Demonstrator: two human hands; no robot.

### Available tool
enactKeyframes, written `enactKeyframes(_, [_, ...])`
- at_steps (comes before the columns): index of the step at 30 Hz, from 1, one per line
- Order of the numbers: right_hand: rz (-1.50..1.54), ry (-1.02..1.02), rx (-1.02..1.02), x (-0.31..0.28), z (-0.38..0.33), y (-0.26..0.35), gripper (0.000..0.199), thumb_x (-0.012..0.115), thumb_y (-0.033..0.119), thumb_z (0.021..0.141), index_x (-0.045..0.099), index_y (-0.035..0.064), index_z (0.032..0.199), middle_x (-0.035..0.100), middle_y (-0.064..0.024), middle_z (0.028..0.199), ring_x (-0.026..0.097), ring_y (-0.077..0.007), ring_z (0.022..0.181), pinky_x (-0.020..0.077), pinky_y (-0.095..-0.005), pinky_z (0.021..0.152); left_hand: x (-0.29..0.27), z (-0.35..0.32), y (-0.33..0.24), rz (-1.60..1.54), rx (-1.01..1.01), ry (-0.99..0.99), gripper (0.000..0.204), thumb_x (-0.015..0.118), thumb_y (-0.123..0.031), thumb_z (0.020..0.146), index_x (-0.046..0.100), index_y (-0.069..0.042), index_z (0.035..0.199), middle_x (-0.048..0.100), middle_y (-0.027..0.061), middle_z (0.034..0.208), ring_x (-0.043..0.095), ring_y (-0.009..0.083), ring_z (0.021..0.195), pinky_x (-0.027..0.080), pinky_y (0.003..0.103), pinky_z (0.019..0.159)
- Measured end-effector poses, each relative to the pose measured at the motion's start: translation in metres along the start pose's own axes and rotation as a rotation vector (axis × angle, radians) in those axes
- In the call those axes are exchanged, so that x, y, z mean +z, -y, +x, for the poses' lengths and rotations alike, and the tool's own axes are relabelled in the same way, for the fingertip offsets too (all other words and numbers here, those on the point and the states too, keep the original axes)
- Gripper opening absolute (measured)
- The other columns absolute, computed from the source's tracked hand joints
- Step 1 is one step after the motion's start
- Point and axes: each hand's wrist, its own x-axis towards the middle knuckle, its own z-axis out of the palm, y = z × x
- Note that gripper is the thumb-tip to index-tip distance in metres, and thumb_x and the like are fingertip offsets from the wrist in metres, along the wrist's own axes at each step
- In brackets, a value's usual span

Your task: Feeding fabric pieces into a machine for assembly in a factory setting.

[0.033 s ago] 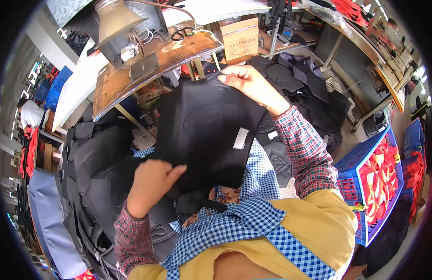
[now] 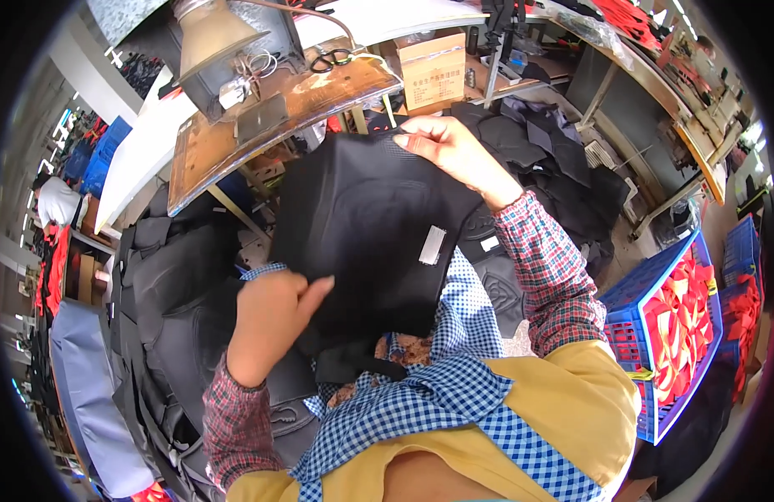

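A black fabric panel [image 2: 370, 234] with a small white label [image 2: 432, 245] hangs in front of my body. My right hand [image 2: 445, 151] pinches its far edge, thumb on top, beside a meshed patch. On the panel's left side, my left hand [image 2: 274, 322] is closed with its thumb lying over the near-left edge; the fingers curl under and are partly hidden. Below the panel, a blue-and-white checked apron [image 2: 403, 397] covers my lap, with a dark strap [image 2: 353, 361] across it.
Black padded pieces [image 2: 182, 284] are heaped at my left, and more black pieces [image 2: 529, 151] lie beyond my right hand. A worn wooden board [image 2: 261, 134] carries black-handled scissors [image 2: 332, 58]. A cardboard box [image 2: 433, 74] stands behind. Blue crates [image 2: 625, 335] of red straps are at right.
The panel has shifted and spread slightly, its left part swinging outward. My left hand has moved a little up and left; my right hand has barely moved.
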Motion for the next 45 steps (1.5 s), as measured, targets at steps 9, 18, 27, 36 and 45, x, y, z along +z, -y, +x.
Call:
enactKeyframes(9, [-0.111,-0.115,-0.036,-0.012,-0.01,0.048,0.021,0.061,0.021,0.096,0.068,0.0013,0.102,0.063,0.0047,0.083,0.055,-0.0031,0.08,0.0452,-0.0208,0.075,-0.06,0.059,-0.042,0.298,0.008,-0.36,0.028,0.071,-0.024,0.082,0.06,-0.002,0.096,0.06,0.0126,0.088,0.059,0.0291,0.084,0.048,0.039,0.072])
enactKeyframes(18, [-0.043,0.104,-0.16,0.008,-0.007,0.082,0.018,0.058,0.015,0.097,0.064,-0.0001,0.106,0.065,0.0012,0.089,0.057,-0.0053,0.085,0.0467,-0.0217,0.078,-0.027,0.126,-0.029,-0.751,0.218,-0.223,0.019,0.062,-0.012,0.091,0.063,0.003,0.103,0.066,0.0154,0.092,0.064,0.0245,0.084,0.048,0.03,0.079])
enactKeyframes(27, [0.059,0.118,-0.104,0.019,-0.006,0.078,0.018,0.064,0.012,0.093,0.065,-0.0008,0.106,0.066,0.0006,0.091,0.059,-0.006,0.087,0.0482,-0.022,0.08,-0.014,0.122,-0.005,-1.122,0.062,-0.02,0.02,0.063,-0.011,0.093,0.065,0.004,0.107,0.064,0.0012,0.097,0.058,0.0079,0.09,0.046,0.022,0.083])
enactKeyframes(36, [0.044,0.108,-0.118,0.026,-0.005,0.071,0.015,0.062,0.011,0.094,0.067,-0.0002,0.102,0.067,0.0013,0.087,0.058,-0.0046,0.082,0.0476,-0.0207,0.074,-0.009,0.116,-0.005,-1.426,-0.008,0.052,0.023,0.065,-0.012,0.092,0.065,0.004,0.109,0.064,0.0019,0.1,0.057,0.0082,0.095,0.044,0.023,0.087])
enactKeyframes(45, [0.058,0.094,-0.082,0.027,-0.005,0.062,0.016,0.061,0.011,0.095,0.067,-0.0008,0.103,0.067,0.0004,0.086,0.059,-0.0049,0.082,0.0478,-0.0212,0.075,0.002,0.114,0.0,-1.543,-0.052,0.1,0.023,0.065,-0.011,0.092,0.065,0.003,0.11,0.066,0.002,0.1,0.059,0.0085,0.094,0.045,0.022,0.087])
